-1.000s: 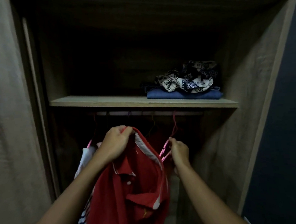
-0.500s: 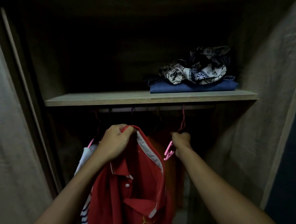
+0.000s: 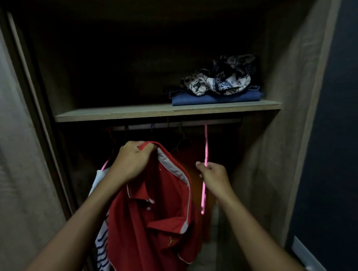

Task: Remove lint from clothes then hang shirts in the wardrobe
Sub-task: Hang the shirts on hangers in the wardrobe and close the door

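A red polo shirt [image 3: 154, 229] with white trim hangs from my left hand [image 3: 131, 161], which grips its shoulder just below the wardrobe rail [image 3: 174, 125]. My right hand [image 3: 213, 176] is closed on a pink hanger [image 3: 205, 156]; the hanger's hook is over the rail and its body points down past my wrist. The shirt and the hanger are apart. The open wardrobe [image 3: 285, 121] is dark inside.
A wooden shelf [image 3: 116, 115] crosses above the rail, bearing a folded blue cloth [image 3: 214, 98] and a crumpled patterned cloth [image 3: 222, 79]. A white striped garment [image 3: 101, 235] hangs at the left on another pink hanger. Other hangers and a dark red garment sit behind.
My right hand has turned the pink hanger so it now hangs straight down from the rail. My left hand keeps the red shirt in the same place.
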